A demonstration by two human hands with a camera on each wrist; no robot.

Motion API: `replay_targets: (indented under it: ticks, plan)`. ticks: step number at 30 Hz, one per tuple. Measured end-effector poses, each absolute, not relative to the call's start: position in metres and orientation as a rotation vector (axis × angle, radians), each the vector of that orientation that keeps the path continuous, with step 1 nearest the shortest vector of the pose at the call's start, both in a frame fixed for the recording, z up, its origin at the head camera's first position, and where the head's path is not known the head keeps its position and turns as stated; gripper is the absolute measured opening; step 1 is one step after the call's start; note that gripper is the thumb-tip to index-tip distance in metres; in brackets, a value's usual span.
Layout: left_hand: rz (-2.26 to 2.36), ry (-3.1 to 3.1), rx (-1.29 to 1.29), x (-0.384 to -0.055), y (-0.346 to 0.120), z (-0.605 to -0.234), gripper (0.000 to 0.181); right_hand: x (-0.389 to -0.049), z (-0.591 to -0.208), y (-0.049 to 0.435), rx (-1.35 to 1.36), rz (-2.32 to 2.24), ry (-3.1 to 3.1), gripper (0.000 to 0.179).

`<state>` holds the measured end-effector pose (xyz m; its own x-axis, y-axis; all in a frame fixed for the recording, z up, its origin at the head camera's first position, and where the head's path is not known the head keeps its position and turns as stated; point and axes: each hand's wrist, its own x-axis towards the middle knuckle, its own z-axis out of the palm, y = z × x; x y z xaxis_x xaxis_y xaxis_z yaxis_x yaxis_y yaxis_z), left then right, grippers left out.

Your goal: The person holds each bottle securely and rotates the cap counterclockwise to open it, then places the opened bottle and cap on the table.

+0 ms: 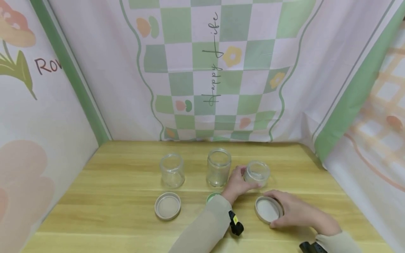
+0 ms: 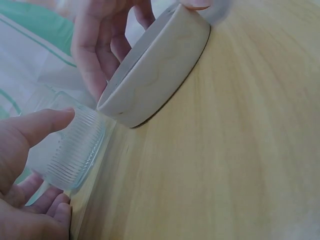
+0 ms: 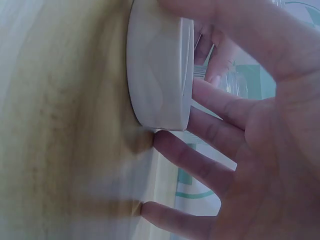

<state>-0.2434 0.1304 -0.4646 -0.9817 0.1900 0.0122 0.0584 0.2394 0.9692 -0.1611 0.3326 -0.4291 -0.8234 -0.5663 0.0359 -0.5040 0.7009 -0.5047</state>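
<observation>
My left hand (image 1: 238, 182) grips a short clear glass jar (image 1: 261, 171) at the right of the row, thumb in front and fingers round its left and far side. In the left wrist view, that jar (image 2: 75, 150) shows ribbed glass between thumb and fingers. My right hand (image 1: 295, 212) holds a round beige lid (image 1: 267, 209) by its edge, thumb on the near side and fingers on the far side. The lid's hollow side faces up, just in front of the jar. In the right wrist view, the lid's pale side wall (image 3: 155, 70) is close to the tabletop.
A tall glass jar (image 1: 219, 168) stands left of my left hand, with another glass jar (image 1: 172, 172) farther left. Before that one lies a second beige lid (image 1: 168, 206). A green lid (image 1: 212, 197) is partly hidden by my left sleeve. Patterned curtains (image 1: 234, 80) surround the wooden table (image 1: 120, 196).
</observation>
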Motion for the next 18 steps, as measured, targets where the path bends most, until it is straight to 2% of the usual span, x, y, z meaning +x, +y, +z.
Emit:
replay_targets:
  ticks: [18]
  plan:
    - [1.863,2.394,0.247,-0.2441,0.1315,-0.4671,0.067,-0.1593,-0.4344,0.3357,-0.996,-0.761,2.833,0.088]
